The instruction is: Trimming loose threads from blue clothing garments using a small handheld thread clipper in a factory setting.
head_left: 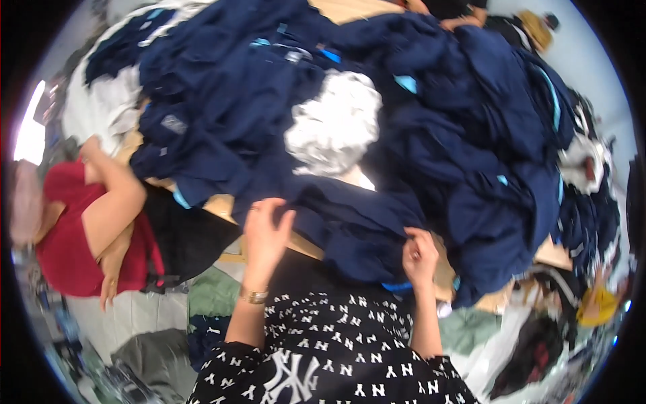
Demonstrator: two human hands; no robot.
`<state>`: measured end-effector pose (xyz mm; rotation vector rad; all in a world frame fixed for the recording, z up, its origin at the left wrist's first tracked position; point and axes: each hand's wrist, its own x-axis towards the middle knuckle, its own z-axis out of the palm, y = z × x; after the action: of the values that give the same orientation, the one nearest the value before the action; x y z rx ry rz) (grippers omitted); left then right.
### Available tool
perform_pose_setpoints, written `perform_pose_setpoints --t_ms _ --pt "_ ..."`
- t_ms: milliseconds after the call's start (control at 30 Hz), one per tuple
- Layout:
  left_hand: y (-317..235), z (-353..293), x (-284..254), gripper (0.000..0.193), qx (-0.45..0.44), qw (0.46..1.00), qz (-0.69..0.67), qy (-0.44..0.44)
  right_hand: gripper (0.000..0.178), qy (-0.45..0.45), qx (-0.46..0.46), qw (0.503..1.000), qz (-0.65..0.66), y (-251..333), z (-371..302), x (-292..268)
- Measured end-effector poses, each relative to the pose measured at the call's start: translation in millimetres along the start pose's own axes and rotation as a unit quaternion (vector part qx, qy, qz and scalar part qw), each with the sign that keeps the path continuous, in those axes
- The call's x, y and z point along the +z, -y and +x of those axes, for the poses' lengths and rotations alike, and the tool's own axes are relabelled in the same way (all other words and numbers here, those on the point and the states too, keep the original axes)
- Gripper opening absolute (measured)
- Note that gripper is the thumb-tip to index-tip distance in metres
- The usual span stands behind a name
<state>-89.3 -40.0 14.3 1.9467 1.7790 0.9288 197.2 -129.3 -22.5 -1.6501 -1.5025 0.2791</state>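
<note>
In front of me a navy garment (pixel 363 232) lies crumpled along the near edge of the table. My left hand (pixel 264 232) is at its left end, thumb and fingers apart, nothing held between them. At the right end of the cloth, the fingers of my right hand (pixel 418 254) are curled together by the fabric; whatever they pinch, if anything, is too small to make out. A bunched white cloth (pixel 336 124) lies just beyond the navy garment.
Big heaps of navy garments (pixel 208 87) with light-blue pieces cover the table on both sides. A person in a red top (pixel 64 236) is close on my left. Another person's arm (pixel 464 20) shows at the far side. Green cloth (pixel 471 326) lies below the table's edge.
</note>
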Motion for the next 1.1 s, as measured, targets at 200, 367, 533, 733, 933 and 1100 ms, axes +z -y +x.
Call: perform_pose_setpoints --t_ms 200,367,533,733,933,1100 --pt "-6.1 -4.2 15.8 0.021 -0.039 0.997 -0.067 -0.010 0.017 0.022 0.032 0.999 0.022 4.2 -1.4 -12.5" --pt "-30.2 -9.3 11.3 0.028 -0.100 0.993 -0.035 0.054 0.015 0.037 0.018 0.999 -0.023 6.6 -1.9 -18.3" --pt "-27.1 -26.5 15.5 0.066 -0.159 0.941 0.044 0.295 0.025 -0.053 -0.116 0.989 -0.077 33.0 13.2 -18.6" --pt "-5.6 -52.9 48.4 0.058 -0.403 0.731 -0.359 0.417 0.018 0.246 -0.155 0.957 -0.017 61.6 21.2 4.1" --pt "1.4 -24.5 54.7 0.039 -0.324 0.565 -0.710 0.269 0.019 0.188 -0.212 0.956 -0.082 59.6 36.5 -24.2" --pt "-31.2 14.6 38.4 0.039 -0.270 0.448 -0.837 0.162 0.019 -0.073 -0.294 0.928 -0.217 59.8 36.4 -38.2"
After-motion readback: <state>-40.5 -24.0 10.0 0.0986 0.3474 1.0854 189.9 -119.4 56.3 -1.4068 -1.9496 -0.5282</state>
